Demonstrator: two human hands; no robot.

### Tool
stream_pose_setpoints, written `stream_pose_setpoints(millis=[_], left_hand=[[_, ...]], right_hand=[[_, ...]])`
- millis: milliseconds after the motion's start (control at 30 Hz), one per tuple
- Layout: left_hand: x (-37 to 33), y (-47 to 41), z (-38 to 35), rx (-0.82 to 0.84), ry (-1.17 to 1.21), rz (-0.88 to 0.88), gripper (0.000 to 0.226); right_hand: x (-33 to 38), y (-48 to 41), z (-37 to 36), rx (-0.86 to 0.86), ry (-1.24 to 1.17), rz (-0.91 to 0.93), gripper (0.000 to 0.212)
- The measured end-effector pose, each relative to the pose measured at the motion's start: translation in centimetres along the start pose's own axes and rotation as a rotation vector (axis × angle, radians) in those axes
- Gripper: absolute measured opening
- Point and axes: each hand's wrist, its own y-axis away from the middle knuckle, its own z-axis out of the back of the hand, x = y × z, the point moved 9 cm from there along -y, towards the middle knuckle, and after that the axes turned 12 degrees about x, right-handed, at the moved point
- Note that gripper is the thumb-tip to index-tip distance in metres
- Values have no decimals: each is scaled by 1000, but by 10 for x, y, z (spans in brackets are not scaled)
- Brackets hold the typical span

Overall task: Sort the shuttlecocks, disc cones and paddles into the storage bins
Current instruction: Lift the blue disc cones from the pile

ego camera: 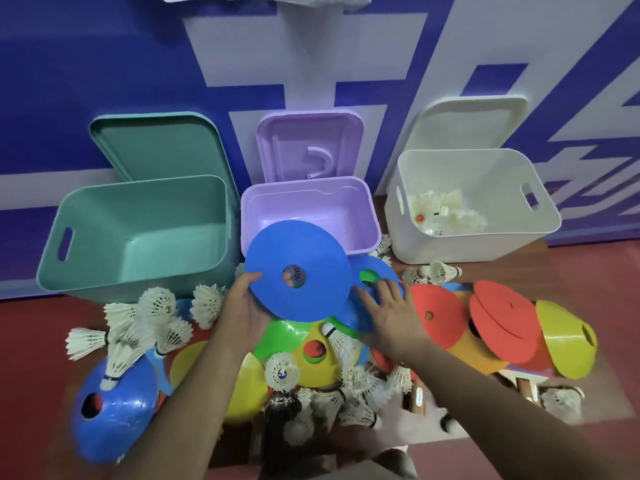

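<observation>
left hand (242,306) holding blue disc cone (298,271), purple bin (370,216)

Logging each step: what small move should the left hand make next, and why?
Probably tip the blue disc cone forward into the purple bin: the left hand holds it over that bin's front rim, and the white bin holds shuttlecocks.

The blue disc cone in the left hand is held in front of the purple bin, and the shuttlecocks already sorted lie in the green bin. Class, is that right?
Not quite. The head view shows the sorted shuttlecocks lying in the white bin, not the green bin. The rest holds: the left hand holds the blue disc cone in front of the purple bin.
</observation>
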Motion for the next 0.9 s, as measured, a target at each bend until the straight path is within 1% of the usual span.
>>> stream_pose_setpoints(millis=[100,200,233,300,367,400,467,500,533,600,633,667,700,733,767,833,867,900], left_hand=[[-7,-5,0,-25,-25,-48,34],[-14,-10,-5,-61,-49,-113,31],[-16,-11,-7,-78,-59,-133,32],[-20,-16,-10,-122,-84,-178,39],[-20,-20,-15,-162,-130,-191,38],[-17,-23,-21,-156,-154,-180,34],[-8,-27,-37,-123,-184,-152,35],[-3,-28,-47,-93,-179,-139,38],[3,-29,-58,-50,-170,-119,40],[14,-28,-78,27,-153,-60,42],[19,-27,-84,46,-138,-30,43],[23,-25,-87,55,-116,-7,44],[26,-24,-87,53,-102,9,46],[29,-23,-85,47,-96,20,48],[32,-22,-82,40,-97,32,50],[37,-21,-75,19,-110,51,51],[38,-20,-71,8,-115,54,49],[37,-19,-66,-9,-115,49,47]], right_hand=[[-20,18,35,-98,-187,4,79],[-50,40,73,-166,-523,15,71],[-63,47,85,-202,-650,7,65],[-88,59,105,-297,-959,-38,52],[-112,61,115,-402,-1357,-98,42],[-116,58,114,-397,-1596,-107,39],[-101,43,109,-254,-2026,-43,42],[-89,36,108,-163,-2146,-13,46],[-77,30,107,-86,-2211,8,48],[-59,24,101,-8,-2191,-45,44],[-57,23,98,-22,-2127,-128,37],[-61,22,97,-81,-2007,-227,29],[-67,23,101,-161,-1819,-292,28],[-71,22,108,-218,-1604,-300,33],[-70,17,114,-243,-1394,-257,36],[-62,9,118,-241,-1040,-159,33],[-58,4,117,-238,-931,-127,32],[-59,-1,112,-225,-898,-119,33]])
